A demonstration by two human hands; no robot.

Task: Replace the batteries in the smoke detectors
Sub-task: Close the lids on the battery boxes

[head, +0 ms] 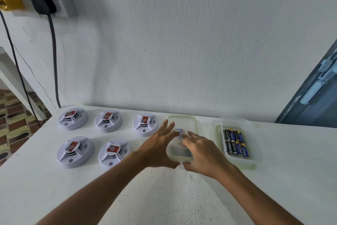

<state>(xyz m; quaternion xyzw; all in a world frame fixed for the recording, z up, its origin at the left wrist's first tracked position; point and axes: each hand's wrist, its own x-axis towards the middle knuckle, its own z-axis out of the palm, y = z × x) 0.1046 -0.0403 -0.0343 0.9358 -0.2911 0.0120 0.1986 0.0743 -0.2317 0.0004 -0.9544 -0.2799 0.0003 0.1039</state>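
Observation:
Five white round smoke detectors [73,118] [108,121] [145,124] [74,151] [113,153] lie in two rows on the left of the white table [164,188], each with a red label. A clear plastic container [179,152] sits between my hands; something blue and something dark show blurred inside it. My left hand [156,146] lies along its left side with fingers straight and spread, thumb at the near edge. My right hand [202,152] reaches over its right side, fingers straight, thumb at the near corner. A second clear container [252,142] holds several batteries [235,141].
The table stands against a white wall. A lid with a greenish rim [182,118] lies under the middle container. A socket with a black plug [42,2] and cables hangs at the upper left. A blue door [313,97] stands at the right. Patterned floor shows at the left.

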